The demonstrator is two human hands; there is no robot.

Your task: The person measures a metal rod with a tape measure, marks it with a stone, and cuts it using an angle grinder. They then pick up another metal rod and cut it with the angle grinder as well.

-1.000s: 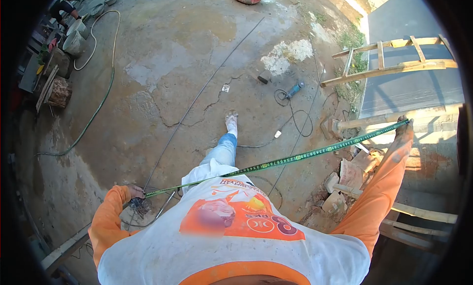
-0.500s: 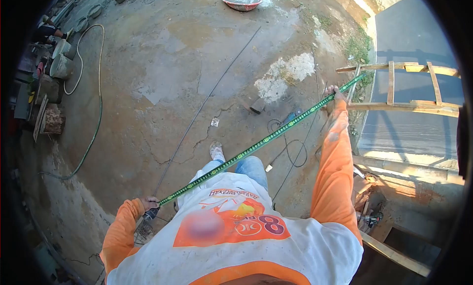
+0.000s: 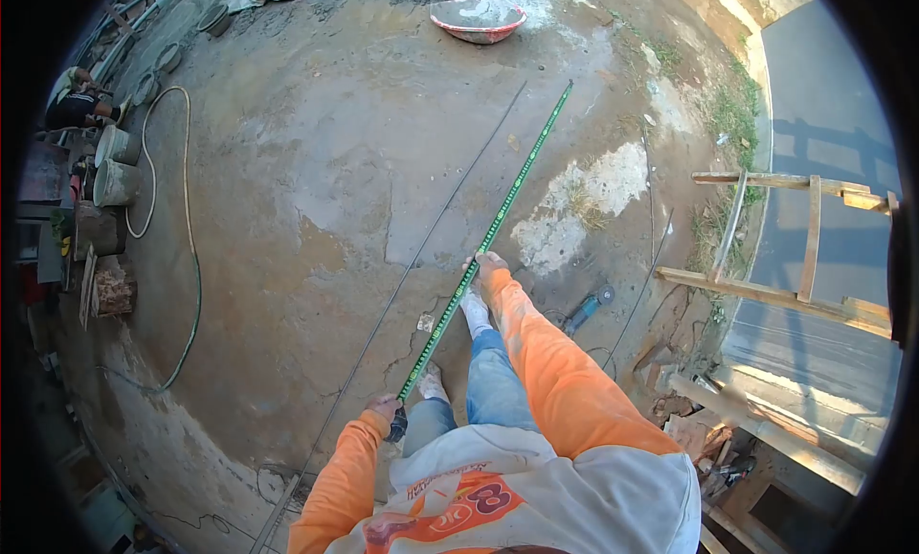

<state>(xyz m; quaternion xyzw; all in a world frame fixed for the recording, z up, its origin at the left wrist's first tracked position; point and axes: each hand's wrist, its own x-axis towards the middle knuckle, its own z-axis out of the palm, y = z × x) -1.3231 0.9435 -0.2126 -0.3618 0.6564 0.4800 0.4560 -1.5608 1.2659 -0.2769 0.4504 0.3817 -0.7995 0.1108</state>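
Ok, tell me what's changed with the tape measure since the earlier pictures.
The green tape measure swung from across the person's front to point forward, roughly alongside the rod on the ground. The right hand came inward, now gripping further from the tape's free end; the left hand also moved inward. Both hands still hold the tape; the rod still lies there.

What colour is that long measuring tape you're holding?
The measuring tape is green with small markings, seen best in the head view.

Outdoor worksite with grinder [image 3: 582,313], buckets [image 3: 116,184]
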